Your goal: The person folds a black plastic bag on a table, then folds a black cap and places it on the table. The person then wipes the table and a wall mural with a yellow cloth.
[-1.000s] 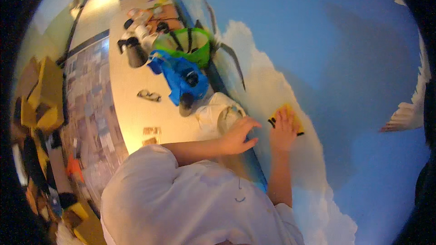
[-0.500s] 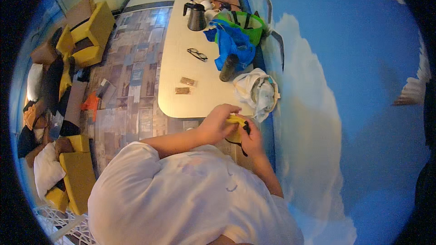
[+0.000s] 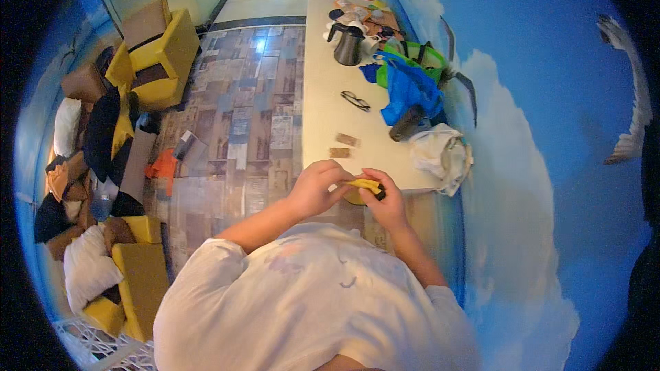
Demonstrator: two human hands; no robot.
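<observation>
Close in front of my body, at the table's near edge, both hands are on a small yellow thing with a black end (image 3: 364,183); I cannot tell its exact kind. My left hand (image 3: 317,189) pinches its left side with bent fingers. The fingers of my right hand (image 3: 386,207) close round the right side, by the black part. Just beyond them, two small flat brown packets (image 3: 339,153) lie on the pale table (image 3: 322,110). A pair of black-framed glasses (image 3: 355,101) rests farther back.
Along the table's right side are a white plastic bag (image 3: 433,158), a dark cylinder (image 3: 408,124), a blue bag (image 3: 412,89) and a green bag (image 3: 434,62). A dark jug (image 3: 348,48) stands farther back. Yellow armchairs (image 3: 161,72) are at left; a painted wall (image 3: 509,185) borders the right.
The view has swung left, so the table and its things sit farther right in the picture. The yellow thing is turned more level between my hands, its hanging black strip no longer showing.
</observation>
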